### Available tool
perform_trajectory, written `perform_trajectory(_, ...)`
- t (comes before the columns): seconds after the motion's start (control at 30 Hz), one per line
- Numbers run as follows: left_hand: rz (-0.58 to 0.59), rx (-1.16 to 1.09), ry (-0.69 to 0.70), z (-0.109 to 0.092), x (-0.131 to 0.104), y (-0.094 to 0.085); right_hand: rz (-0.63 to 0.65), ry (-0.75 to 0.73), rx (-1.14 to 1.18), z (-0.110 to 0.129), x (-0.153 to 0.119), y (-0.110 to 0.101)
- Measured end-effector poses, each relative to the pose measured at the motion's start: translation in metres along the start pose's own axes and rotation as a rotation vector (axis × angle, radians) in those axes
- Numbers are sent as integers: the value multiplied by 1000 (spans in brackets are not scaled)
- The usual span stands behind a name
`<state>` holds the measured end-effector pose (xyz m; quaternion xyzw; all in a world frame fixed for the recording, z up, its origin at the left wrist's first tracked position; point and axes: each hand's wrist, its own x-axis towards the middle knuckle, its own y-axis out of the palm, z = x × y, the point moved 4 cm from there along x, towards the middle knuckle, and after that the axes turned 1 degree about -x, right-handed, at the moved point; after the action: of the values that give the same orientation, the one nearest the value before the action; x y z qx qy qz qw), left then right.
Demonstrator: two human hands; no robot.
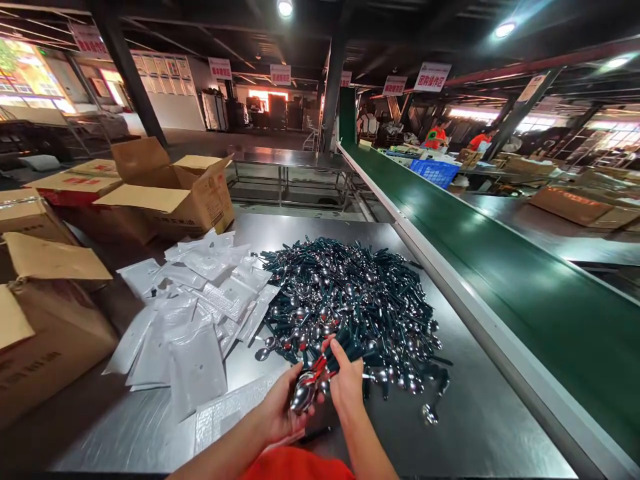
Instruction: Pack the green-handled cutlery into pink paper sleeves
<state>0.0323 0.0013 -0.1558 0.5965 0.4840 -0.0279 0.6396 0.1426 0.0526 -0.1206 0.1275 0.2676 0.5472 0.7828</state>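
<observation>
Shiny metal spoons with dark green handles (303,395) are bundled between both hands, at the near edge of a broad, loose heap of similar spoons (350,293) on the grey metal desk (490,413). The left hand (280,410) has its fingers curled around the bowls; the right hand (347,381) has its fingers closed around the handles, presumably to align the bundle. Flat white packets (199,365) lie left of the heap, seemingly for easy reach. A green conveyor belt (450,217) runs along the right.
</observation>
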Motion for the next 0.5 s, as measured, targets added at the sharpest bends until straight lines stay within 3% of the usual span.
perform_trajectory(0.13, -113, -15, 40, -5, -5, 5, 170, 2, -111, -5, -15, 2)
perform_trajectory(0.27, -36, 30, 129, -13, -8, 11, 273, 47, -350, -15, -30, 1)
perform_trajectory(0.43, -88, 85, 144, -9, -11, -1, 455, 51, -391, -12, -35, 10)
perform_trajectory(0.5, -117, 56, 135, -4, -13, -4, 472, 17, -420, -9, -36, 15)
